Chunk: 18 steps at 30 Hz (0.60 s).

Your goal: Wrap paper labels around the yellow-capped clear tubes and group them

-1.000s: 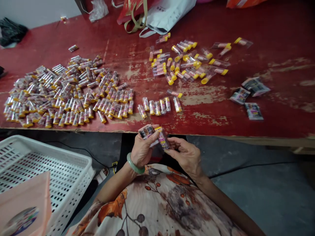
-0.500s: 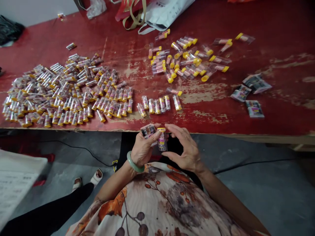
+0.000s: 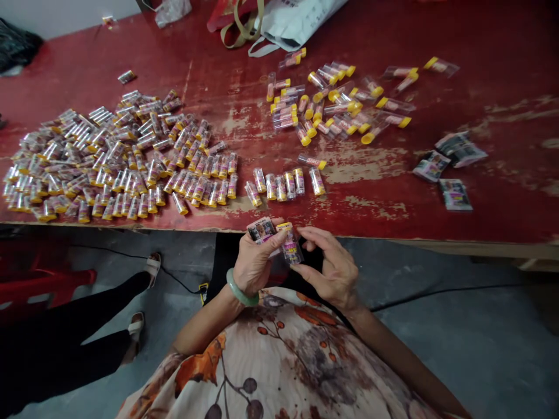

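Note:
My left hand, with a green bangle at its wrist, is closed on a small stack of printed packets or labels. Its thumb also presses a clear tube with a yellow cap and a purple-and-yellow label against the stack. The tube leans slightly, cap end up. My right hand is on the tube's right side, thumb and forefinger well apart. The thumb tip is at the tube's lower end and the forefinger is beside the capped end. Whether the right forefinger touches it, I cannot tell.
A short row of labelled tubes lies near the table edge. Left is a large pile of labelled tubes; back right lie yellow-capped tubes. Packets lie at right, bags behind. A person's legs stand left.
The tube in my left hand has tilted, its lower end swinging right. My right fingers have come slightly closer together. The person at left has moved, and the white papers there have left view.

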{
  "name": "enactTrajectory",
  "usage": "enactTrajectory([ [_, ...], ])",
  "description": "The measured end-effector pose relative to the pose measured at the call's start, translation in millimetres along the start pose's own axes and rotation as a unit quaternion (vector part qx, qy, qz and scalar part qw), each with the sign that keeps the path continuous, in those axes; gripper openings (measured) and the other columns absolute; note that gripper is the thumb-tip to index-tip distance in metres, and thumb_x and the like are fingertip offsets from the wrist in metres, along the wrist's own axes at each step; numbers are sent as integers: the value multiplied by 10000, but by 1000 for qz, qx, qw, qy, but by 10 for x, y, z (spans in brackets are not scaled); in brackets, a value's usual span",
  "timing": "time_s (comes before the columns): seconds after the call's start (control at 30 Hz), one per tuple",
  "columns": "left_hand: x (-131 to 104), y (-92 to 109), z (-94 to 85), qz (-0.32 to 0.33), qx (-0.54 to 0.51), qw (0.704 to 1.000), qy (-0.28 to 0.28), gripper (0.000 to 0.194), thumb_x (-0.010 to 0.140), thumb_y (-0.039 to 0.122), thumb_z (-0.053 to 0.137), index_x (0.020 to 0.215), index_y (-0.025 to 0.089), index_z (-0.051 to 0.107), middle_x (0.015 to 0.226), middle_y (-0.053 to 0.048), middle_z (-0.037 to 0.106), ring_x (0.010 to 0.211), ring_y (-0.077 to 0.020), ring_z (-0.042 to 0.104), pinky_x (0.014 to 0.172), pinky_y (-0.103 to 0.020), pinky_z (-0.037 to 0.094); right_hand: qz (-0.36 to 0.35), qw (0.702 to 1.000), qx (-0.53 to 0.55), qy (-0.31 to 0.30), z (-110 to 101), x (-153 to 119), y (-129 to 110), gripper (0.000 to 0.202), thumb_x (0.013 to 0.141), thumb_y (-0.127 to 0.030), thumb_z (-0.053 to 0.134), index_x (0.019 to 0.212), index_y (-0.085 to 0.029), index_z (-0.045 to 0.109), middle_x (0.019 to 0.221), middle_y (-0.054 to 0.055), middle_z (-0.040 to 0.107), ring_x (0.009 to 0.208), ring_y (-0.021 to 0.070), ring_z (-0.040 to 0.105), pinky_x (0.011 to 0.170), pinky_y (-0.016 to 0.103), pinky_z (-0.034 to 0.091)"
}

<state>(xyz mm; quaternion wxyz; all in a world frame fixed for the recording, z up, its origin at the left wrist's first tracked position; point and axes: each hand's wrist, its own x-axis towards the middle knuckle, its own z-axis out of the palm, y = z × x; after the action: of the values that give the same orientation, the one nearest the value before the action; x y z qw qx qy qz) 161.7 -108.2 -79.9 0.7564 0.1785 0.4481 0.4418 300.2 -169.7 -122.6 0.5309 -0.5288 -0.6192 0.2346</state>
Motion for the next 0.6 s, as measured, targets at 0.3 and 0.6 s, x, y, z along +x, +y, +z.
enactTrajectory([
  [0.3, -5, -14, 9, 7, -1, 1000, -1, 357, 554, 209, 881, 858, 118, 716, 804, -41, 717, 729, -144, 652, 740, -281, 509, -5, 1000, 6, 21, 10, 1, -19, 495, 764, -163, 712, 1236, -238, 583, 1211, 92, 619, 990, 233, 606, 858, 395, 512],
  [0.6, 6, -9, -6, 11, 2, 1000, 18, 359, 542, 218, 891, 840, 113, 719, 782, -28, 704, 704, -119, 634, 716, -249, 494, 42, 996, 59, 42, 21, -22, 6, 449, 772, -164, 722, 1197, -251, 606, 1168, 72, 603, 806, 165, 553, 811, 373, 485],
])
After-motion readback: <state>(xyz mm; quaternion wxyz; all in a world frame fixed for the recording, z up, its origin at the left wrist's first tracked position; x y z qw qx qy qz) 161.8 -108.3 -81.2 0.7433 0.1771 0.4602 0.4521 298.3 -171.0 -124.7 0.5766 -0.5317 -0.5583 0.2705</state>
